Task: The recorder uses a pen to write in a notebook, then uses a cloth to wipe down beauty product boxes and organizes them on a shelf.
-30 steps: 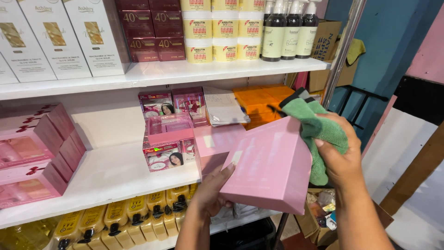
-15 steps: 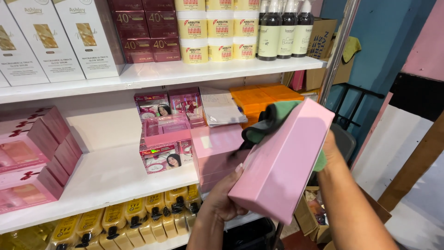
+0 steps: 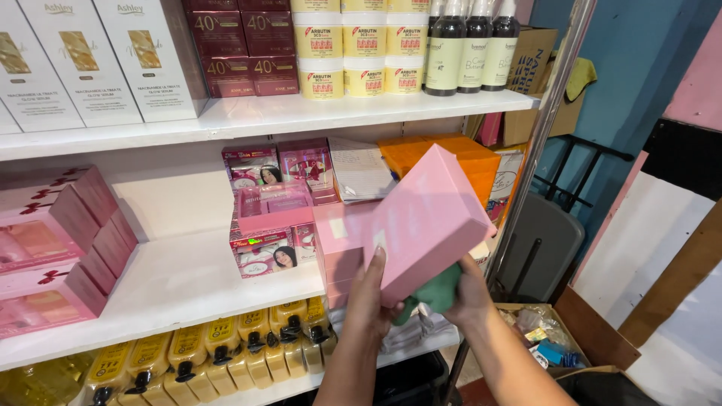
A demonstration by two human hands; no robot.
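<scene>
In front of the middle shelf [image 3: 188, 282], one pink box [image 3: 429, 222] is held tilted in the air, just before the stack of pink boxes [image 3: 338, 252] on that shelf. The left hand [image 3: 372, 301] grips the box's lower left edge, fingers [image 3: 376, 263] pressed flat on its face. The right hand [image 3: 466, 293] is under the box's lower end, its fingers closed on one green cloth [image 3: 436, 289] that touches the box's underside. Above the box, on the upper shelf, stand three dark bottles [image 3: 474, 45].
</scene>
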